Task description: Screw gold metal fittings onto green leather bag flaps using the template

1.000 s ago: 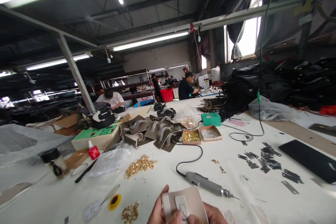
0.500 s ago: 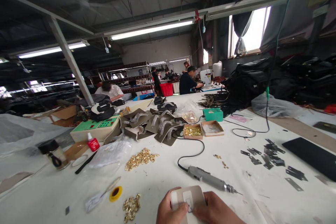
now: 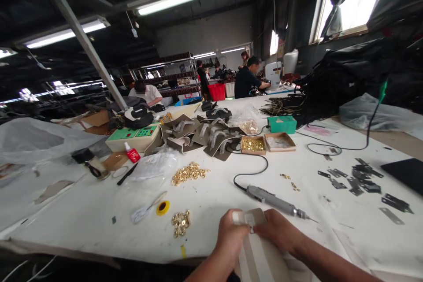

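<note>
Both hands grip a beige leather-like piece (image 3: 261, 257) with paler strips along it, at the front edge of the table. My left hand (image 3: 231, 231) holds its left side, the thumb pressed on top. From the right, my right hand (image 3: 276, 229) pinches the other side, its thumb close to the left one. A small dark fitting shows between the thumbs, too small to name. Just beyond the hands lies a grey electric screwdriver (image 3: 276, 199), its bit pointing right. Left of the hands sits a small pile of gold metal fittings (image 3: 180, 223).
A larger pile of gold fittings (image 3: 190, 173) lies farther back. Dark metal plates (image 3: 360, 176) are scattered at right. Behind stand a box of gold pieces (image 3: 253, 144) and olive panels (image 3: 216, 139). A yellow tape roll (image 3: 163, 208) and red bottle (image 3: 133, 154) lie left. Other people work beyond.
My view has tipped down, so the table's front edge and more of the beige piece and both forearms now show. Both hands keep their hold on the piece.
</note>
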`<control>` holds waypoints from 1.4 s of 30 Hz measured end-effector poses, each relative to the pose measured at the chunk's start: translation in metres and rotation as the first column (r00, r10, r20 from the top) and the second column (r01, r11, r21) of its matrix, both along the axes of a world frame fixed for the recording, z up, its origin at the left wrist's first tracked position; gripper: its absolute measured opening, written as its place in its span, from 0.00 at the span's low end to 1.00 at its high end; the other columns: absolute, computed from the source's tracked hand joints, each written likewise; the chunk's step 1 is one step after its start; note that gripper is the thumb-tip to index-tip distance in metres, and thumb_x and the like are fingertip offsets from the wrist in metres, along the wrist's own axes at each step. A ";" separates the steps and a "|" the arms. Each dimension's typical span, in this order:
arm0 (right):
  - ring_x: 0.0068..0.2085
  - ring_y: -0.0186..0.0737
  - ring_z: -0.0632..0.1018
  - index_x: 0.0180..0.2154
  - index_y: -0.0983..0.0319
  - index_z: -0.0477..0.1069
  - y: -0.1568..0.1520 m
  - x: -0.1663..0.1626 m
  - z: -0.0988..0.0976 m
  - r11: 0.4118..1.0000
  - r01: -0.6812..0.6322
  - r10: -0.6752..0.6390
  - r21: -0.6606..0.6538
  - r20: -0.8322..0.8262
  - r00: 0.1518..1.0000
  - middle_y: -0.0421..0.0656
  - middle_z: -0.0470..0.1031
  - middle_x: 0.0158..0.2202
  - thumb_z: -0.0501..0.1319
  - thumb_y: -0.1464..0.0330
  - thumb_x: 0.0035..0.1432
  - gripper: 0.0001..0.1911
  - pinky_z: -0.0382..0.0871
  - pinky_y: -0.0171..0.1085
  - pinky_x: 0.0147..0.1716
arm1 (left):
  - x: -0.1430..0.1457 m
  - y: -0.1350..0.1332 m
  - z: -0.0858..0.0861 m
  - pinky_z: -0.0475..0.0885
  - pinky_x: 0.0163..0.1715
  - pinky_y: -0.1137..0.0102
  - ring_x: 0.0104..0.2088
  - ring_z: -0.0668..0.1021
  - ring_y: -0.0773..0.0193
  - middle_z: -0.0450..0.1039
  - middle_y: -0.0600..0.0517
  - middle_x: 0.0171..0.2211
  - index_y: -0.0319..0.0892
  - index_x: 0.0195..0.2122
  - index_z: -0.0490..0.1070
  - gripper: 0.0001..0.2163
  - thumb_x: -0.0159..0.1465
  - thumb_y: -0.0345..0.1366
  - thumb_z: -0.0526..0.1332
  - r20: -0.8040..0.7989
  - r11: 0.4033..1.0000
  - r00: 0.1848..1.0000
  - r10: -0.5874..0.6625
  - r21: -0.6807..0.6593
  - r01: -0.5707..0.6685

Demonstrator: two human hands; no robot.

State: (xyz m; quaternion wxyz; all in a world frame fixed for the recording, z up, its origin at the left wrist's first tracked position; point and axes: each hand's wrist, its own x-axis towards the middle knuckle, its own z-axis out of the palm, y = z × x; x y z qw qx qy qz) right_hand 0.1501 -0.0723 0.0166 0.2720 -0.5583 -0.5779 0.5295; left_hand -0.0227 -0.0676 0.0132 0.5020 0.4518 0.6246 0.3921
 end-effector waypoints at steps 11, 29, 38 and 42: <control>0.35 0.42 0.79 0.36 0.64 0.77 0.008 0.007 0.015 0.998 -0.051 0.042 0.031 0.245 0.969 0.44 0.81 0.33 0.64 0.70 0.52 0.08 0.67 0.34 0.31 | 0.004 0.004 -0.006 0.72 0.35 0.68 0.35 0.81 0.57 0.81 0.50 0.33 0.40 0.42 0.78 0.16 0.50 0.26 0.69 -0.152 0.995 0.983 -0.102 -0.029 0.099; 0.33 0.42 0.78 0.30 0.63 0.76 0.014 0.005 0.017 0.998 -0.037 0.050 -0.046 0.328 0.943 0.43 0.81 0.31 0.65 0.70 0.51 0.03 0.65 0.33 0.28 | -0.001 -0.002 0.011 0.68 0.61 0.55 0.60 0.72 0.49 0.73 0.45 0.58 0.45 0.54 0.75 0.25 0.53 0.29 0.68 -0.574 0.890 0.794 -0.199 0.234 0.392; 0.34 0.41 0.79 0.33 0.61 0.79 0.021 0.006 0.018 0.999 -0.017 0.032 -0.043 0.358 0.933 0.41 0.82 0.33 0.67 0.67 0.50 0.06 0.65 0.33 0.29 | -0.018 0.013 -0.017 0.74 0.55 0.48 0.53 0.78 0.48 0.80 0.45 0.51 0.46 0.45 0.82 0.12 0.63 0.39 0.64 -0.672 0.678 0.706 -0.223 0.413 0.607; 0.35 0.42 0.79 0.37 0.60 0.79 0.015 0.006 0.017 1.000 -0.001 0.004 -0.007 0.391 0.921 0.43 0.82 0.35 0.66 0.62 0.52 0.12 0.65 0.34 0.29 | -0.025 0.021 -0.033 0.78 0.52 0.50 0.52 0.79 0.49 0.81 0.47 0.50 0.47 0.46 0.82 0.13 0.64 0.44 0.63 -0.748 0.601 0.645 -0.155 0.447 0.662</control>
